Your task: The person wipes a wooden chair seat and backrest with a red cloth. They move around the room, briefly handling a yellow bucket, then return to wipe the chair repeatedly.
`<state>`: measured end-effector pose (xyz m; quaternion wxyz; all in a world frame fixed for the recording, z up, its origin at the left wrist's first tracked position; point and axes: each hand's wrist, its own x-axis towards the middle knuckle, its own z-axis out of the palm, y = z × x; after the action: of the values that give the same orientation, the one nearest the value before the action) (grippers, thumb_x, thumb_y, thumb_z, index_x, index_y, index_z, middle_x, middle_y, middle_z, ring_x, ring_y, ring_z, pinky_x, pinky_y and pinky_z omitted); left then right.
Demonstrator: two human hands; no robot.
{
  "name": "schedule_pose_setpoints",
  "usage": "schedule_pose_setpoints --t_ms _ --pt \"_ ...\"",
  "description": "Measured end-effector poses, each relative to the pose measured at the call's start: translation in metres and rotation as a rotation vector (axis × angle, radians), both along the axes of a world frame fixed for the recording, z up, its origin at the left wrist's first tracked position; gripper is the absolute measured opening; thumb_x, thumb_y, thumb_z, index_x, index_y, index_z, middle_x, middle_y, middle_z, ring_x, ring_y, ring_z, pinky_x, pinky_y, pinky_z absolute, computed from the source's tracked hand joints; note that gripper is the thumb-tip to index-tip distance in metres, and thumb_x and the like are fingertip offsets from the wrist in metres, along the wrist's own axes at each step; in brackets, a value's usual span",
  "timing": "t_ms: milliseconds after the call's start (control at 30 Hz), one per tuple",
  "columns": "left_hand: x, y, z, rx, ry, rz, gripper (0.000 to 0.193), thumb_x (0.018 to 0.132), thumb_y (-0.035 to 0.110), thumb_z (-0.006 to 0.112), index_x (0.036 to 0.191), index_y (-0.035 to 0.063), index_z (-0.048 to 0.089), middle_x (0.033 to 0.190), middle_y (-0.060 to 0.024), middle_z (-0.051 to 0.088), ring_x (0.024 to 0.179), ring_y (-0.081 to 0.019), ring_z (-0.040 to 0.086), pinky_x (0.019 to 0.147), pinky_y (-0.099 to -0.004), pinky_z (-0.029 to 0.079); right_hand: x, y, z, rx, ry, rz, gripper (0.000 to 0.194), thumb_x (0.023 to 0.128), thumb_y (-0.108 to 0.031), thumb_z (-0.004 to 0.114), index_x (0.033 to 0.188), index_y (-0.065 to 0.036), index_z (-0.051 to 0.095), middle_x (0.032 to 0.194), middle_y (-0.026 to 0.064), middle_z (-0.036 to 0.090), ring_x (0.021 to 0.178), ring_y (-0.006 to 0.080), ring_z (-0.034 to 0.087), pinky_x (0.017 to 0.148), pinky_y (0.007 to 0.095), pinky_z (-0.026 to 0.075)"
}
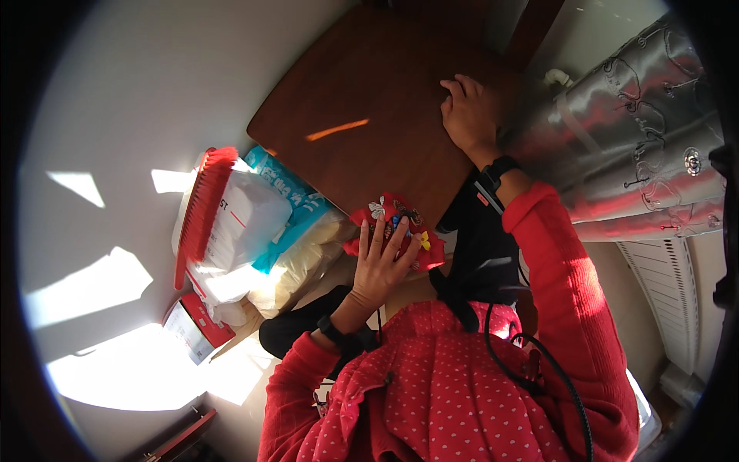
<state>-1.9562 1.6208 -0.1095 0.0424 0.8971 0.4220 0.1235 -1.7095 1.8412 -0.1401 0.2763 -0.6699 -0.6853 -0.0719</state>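
Observation:
A red cloth [430, 261] with butterfly patterns lies bunched at the near edge of the brown wooden tabletop [358, 81]. My left hand [381, 260] rests palm down on this cloth with its fingers spread, hiding part of it. Farther out, near the right edge of the tabletop, my right hand [469, 115] lies on the wood. Its fingers are loosely bent and a little apart, and nothing shows in them. Each wrist wears a black band.
Left of the table stand a red-bristled brush [209, 208], a white plastic package [248, 208], a teal bag [283, 179] and a red-and-white box [199, 328]. A silvery curtain [612, 133] hangs at the right above a white radiator [664, 300]. A black cable [568, 375] crosses my front.

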Motion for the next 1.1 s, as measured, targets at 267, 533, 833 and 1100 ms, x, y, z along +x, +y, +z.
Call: schedule_pose_setpoints --t_ms 267,533,833,1100 --pt "0.024 0.007 0.014 -0.205 -0.178 0.125 0.065 0.075 0.011 0.072 0.138 0.0146 0.057 0.156 -0.0134 0.040 0.142 -0.0463 0.035 0.117 -0.0678 0.018 0.000 -0.002 0.000 -0.010 0.030 0.001 0.032 0.093 -0.017 0.058 0.125 -0.017 0.063 0.136 0.0056 0.056 0.126 0.0264 0.052 0.104 0.0425 0.043" --pt "0.040 0.073 0.007 -0.106 0.022 0.124 0.067 0.080 0.020 0.072 0.144 0.0125 0.051 0.157 -0.0122 0.037 0.144 -0.0447 0.032 0.116 -0.0686 0.021 0.000 -0.001 0.002 -0.005 0.040 0.003 0.032 0.091 -0.017 0.060 0.123 -0.015 0.064 0.134 0.0064 0.056 0.129 0.0246 0.050 0.102 0.0438 0.040" --pt "0.025 0.163 0.018 -0.161 0.085 0.289 0.060 0.091 0.023 0.063 0.148 0.0172 0.047 0.158 -0.0079 0.037 0.147 -0.0446 0.027 0.108 -0.0781 0.021 0.001 -0.005 0.005 0.012 0.159 0.028 0.034 0.089 -0.014 0.060 0.123 -0.013 0.063 0.134 0.0087 0.056 0.129 0.0264 0.050 0.101 0.0436 0.040" --pt "0.040 0.071 0.039 -0.305 0.156 -0.076 0.074 0.083 0.019 0.067 0.152 0.0141 0.041 0.161 -0.0088 0.034 0.149 -0.0406 0.027 0.115 -0.0734 0.008 -0.002 -0.004 0.001 0.052 0.141 0.005 0.035 0.087 -0.017 0.063 0.121 -0.009 0.063 0.132 0.0108 0.055 0.131 0.0266 0.046 0.102 0.0421 0.037"
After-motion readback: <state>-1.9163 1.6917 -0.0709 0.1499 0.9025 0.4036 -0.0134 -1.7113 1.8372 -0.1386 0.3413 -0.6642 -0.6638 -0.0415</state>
